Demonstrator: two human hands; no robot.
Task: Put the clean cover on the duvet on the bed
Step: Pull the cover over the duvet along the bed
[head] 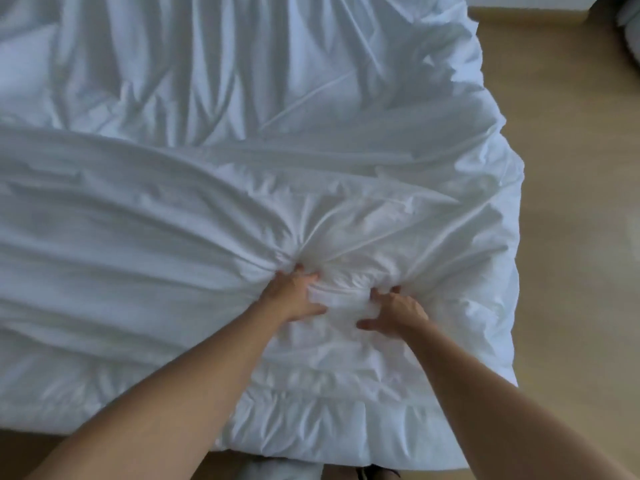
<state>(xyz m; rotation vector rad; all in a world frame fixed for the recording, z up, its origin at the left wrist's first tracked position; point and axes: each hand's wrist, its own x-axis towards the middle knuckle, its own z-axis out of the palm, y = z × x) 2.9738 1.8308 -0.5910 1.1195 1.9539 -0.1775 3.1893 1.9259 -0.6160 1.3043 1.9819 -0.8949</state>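
White cover [145, 237] bunched in the curled fingers of left hand [294, 292] and right hand [398, 310]; bare duvet [311, 407] lies nearer the person

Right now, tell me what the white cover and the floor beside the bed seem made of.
Cover: thin woven cloth, likely cotton, matte; it gathers into fine creases where the left hand and right hand grip it. Floor: pale wood or laminate, smooth, softly reflecting light.
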